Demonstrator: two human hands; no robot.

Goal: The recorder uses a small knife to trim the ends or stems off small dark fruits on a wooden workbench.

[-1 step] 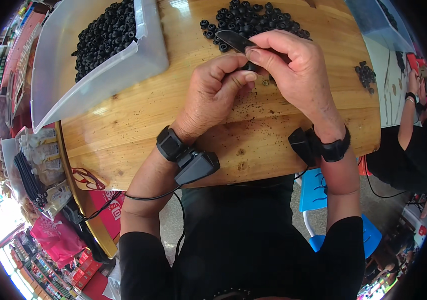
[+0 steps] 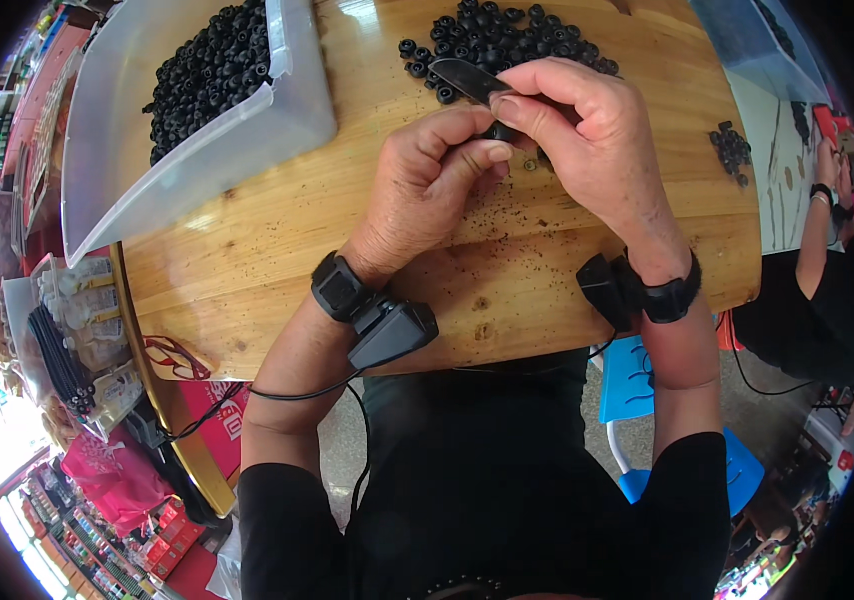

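Observation:
My right hand (image 2: 602,145) grips a small dark-bladed knife (image 2: 463,77), its blade pointing up and left and its handle hidden in my fingers. Close against it, my left hand (image 2: 415,195) is closed in a pinch on a small black round part (image 2: 499,131), mostly covered by the fingertips. Both hands meet above the wooden table (image 2: 297,270). Just beyond them lies a loose pile of small black round parts (image 2: 492,40) with hollow centres. Fine dark crumbs are scattered on the wood beneath my hands.
A translucent plastic bin (image 2: 297,110) heaped with similar black parts stands at the left. A smaller cluster of black bits (image 2: 731,150) lies near the right edge. Red-framed glasses (image 2: 175,356) rest at the near left corner. Another person's arm (image 2: 815,240) shows at far right.

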